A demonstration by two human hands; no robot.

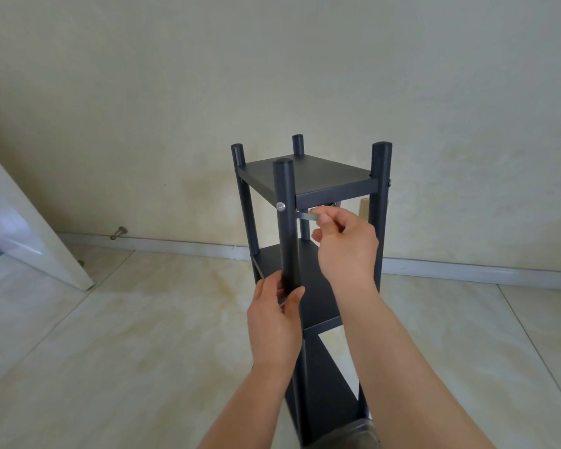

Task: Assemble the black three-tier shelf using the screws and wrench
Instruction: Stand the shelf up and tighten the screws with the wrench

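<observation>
while left hand grips the upright post, right hand pinches the horizontal wrench.

Shelf: matte black throughout, posts and all three tiers alike, no pattern. Screw in near post: bright silver. Wrench: flat silver-grey metal. Wall: pale cream-yellow, faintly mottled, with darker ochre staining low down. Floor: glossy cream tiles with yellowish marbling and thin dark joints. Skirting: light grey-white. Door: off-white. Door stop: dull metallic.
</observation>
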